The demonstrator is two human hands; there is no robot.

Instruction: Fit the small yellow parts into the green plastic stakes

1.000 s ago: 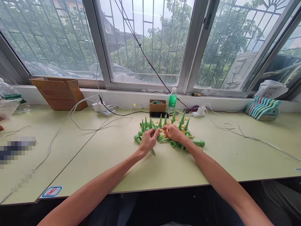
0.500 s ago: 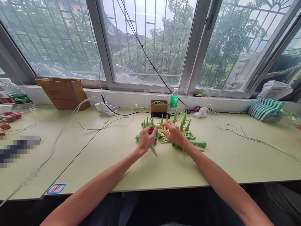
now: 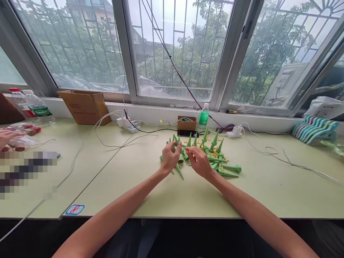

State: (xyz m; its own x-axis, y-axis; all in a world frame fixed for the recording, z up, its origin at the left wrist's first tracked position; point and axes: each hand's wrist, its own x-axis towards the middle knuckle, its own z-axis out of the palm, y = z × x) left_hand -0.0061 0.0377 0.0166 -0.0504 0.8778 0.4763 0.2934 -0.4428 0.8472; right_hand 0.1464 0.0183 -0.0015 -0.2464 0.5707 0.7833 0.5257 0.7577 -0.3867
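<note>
My left hand (image 3: 171, 157) is closed above the near left part of a pile, its fingers wrapped round what looks like a green plastic spike, mostly hidden. My right hand (image 3: 199, 161) faces it, thumb and fingertips pinched close to the left fingers. Whatever sits in that pinch is too small to make out. Around both hands lie green plastic watering spikes (image 3: 214, 140), several standing point up and others lying flat. Small yellow plastic pieces (image 3: 224, 159) are scattered among them, partly covered by my right hand.
Behind the pile stand a small cardboard box (image 3: 186, 124), a dark phone (image 3: 185, 133) and a green-labelled bottle (image 3: 204, 116). White cables (image 3: 118, 146) cross the table (image 3: 113, 186). A larger carton (image 3: 85, 107) is at left, teal hangers (image 3: 315, 129) at right. Another person's hand (image 3: 8, 138) shows far left.
My right hand has drawn back from the yellow pieces toward my left hand, and its fingers have closed. The camera view has shifted slightly left. Another person's hand has appeared at the left edge.
</note>
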